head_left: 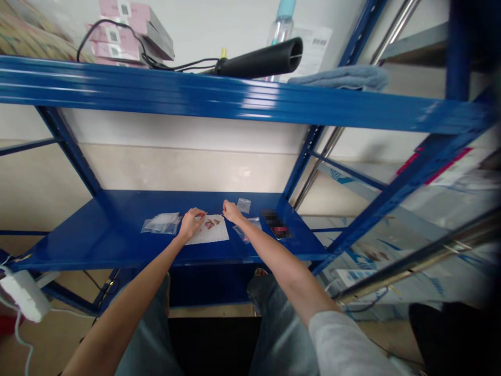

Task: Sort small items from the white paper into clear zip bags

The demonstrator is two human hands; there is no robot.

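Observation:
A white sheet of paper (207, 230) lies on the blue metal shelf (117, 235), with several small reddish-brown pieces (210, 224) on it. My left hand (191, 224) hovers over the paper's left part, fingers drawn together near its top edge. My right hand (233, 212) is just beyond the paper's upper right corner, its fingertips pinched toward my left hand. Anything small between the fingers of either hand is too tiny to make out. A clear plastic bag (161, 223) lies left of the paper, and two more (243, 205) sit near my right hand.
A blurred dark object (276, 223) lies on the shelf's right part. Overhead runs a blue shelf beam (195, 89) holding a black tube (260, 58), a folded blue cloth (338, 78) and pink boxes (129, 36). A white power strip (25, 295) hangs at lower left.

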